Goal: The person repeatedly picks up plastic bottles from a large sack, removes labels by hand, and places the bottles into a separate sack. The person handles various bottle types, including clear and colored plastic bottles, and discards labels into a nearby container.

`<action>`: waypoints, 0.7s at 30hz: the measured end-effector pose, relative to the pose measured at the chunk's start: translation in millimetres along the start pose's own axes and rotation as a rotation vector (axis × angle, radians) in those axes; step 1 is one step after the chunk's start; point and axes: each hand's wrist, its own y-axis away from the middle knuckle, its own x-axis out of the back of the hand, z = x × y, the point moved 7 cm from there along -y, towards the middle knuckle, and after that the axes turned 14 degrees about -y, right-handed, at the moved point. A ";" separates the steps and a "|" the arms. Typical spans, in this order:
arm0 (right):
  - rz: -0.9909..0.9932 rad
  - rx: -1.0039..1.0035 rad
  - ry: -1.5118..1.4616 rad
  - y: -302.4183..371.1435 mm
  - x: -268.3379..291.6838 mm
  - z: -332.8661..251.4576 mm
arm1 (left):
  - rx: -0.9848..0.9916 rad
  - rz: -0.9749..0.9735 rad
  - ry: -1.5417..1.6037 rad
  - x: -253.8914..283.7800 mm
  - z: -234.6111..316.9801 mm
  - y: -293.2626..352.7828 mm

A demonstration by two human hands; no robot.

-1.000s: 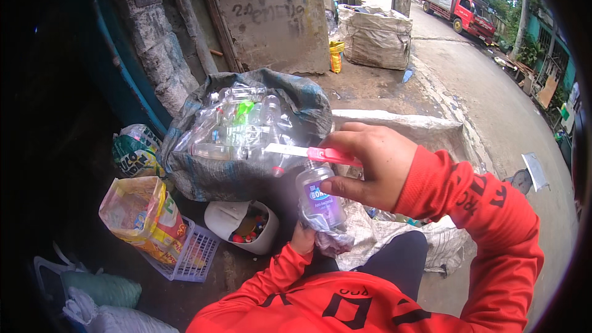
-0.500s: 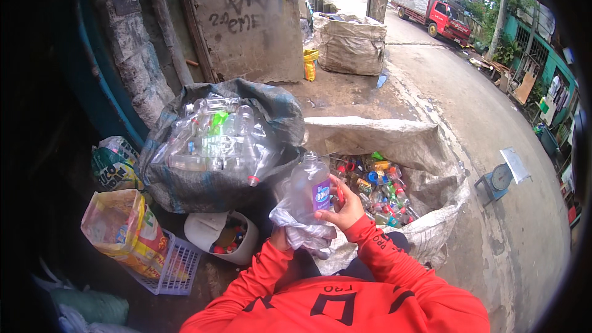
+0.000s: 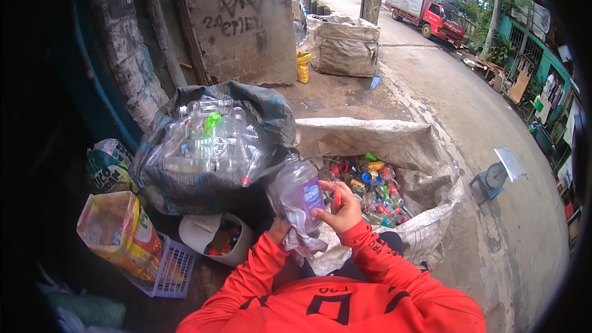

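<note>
Presently we note our left hand (image 3: 279, 229) grasping a clear bottle (image 3: 295, 179) through pale cloth (image 3: 302, 242); our right hand (image 3: 346, 214) clasps a red-handled tool (image 3: 337, 199), thumb at the label (image 3: 312, 193).

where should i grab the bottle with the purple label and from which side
Probably by the narrow neck, from above: the bottle leans only slightly, neck up and bare. The cloth and left hand cover its lower left, and the right hand, holding a red handle, is at its right side.
</note>
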 end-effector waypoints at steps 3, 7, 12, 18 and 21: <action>0.007 -0.023 -0.036 -0.4 1.7 2.2 | -0.070 -0.071 0.059 -2.0 -3.6 -2.5; -0.010 -0.092 -0.066 1.5 0.9 8.5 | -0.009 -0.089 0.065 -3.5 -5.8 -2.6; 0.050 -0.155 -0.155 2.0 6.1 14.9 | -0.018 -0.096 0.006 -8.8 3.2 1.3; 0.125 -0.242 -0.238 3.4 12.2 29.0 | -0.087 -0.162 -0.101 -18.3 9.7 -0.9; 0.130 -0.231 -0.291 1.6 13.9 35.1 | -0.082 -0.164 -0.097 -19.9 8.8 -1.9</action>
